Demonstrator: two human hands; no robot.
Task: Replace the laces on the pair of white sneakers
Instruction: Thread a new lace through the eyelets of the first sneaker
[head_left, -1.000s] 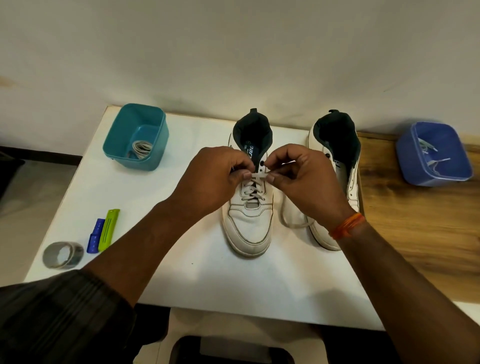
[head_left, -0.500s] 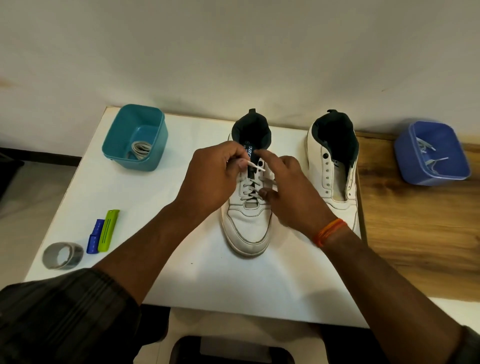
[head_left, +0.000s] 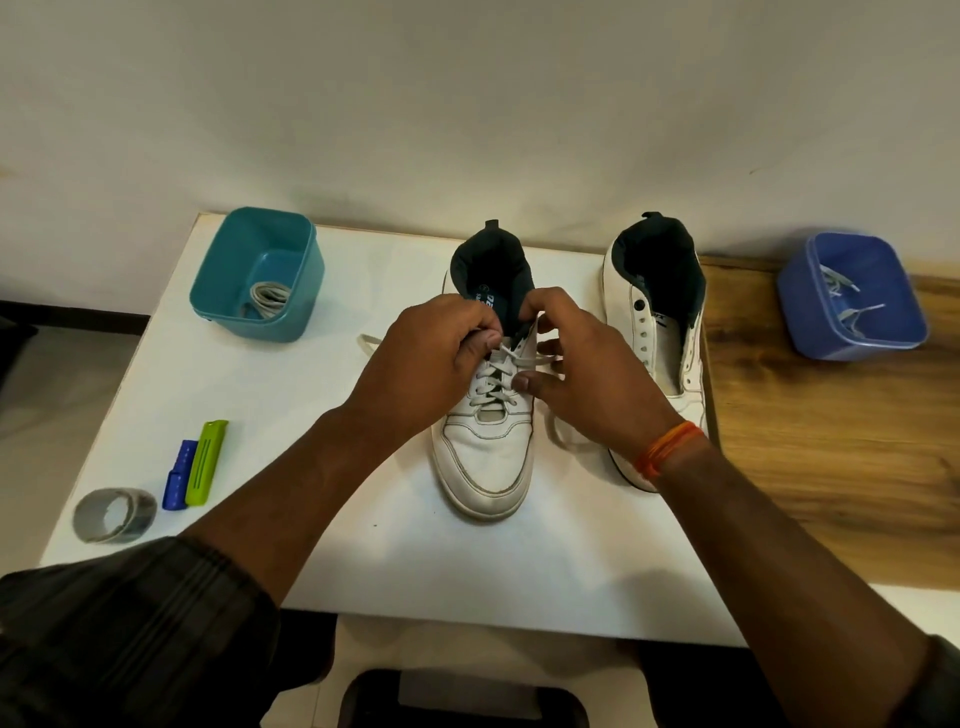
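Lacing is well along on one shoe and not begun on the other. The left sneaker (head_left: 485, 447) stands at the centre of the white table (head_left: 322, 395), its lace (head_left: 492, 379) crossed through the lower eyelets, with the top ones seemingly still open. The left hand (head_left: 431, 364) is curled at the shoe's 10 o'clock side, thumb and forefinger pinching the lace where it leaves an upper eyelet; a loose end trails out past it at 9 o'clock. The right hand (head_left: 592, 379) is on the 2 o'clock side, fingers bent round the collar and the other strand, though the exact grip there cannot be made out. The right sneaker (head_left: 657, 332), at 3 o'clock of the first, shows bare eyelets. Its lace probably waits coiled in the teal bin (head_left: 260, 275) at 10 o'clock; the blue bin (head_left: 852, 299) at 2 o'clock holds lace pieces, likely the removed ones. Remaining, by this judgement: top eyelets, tying, then the whole second shoe.
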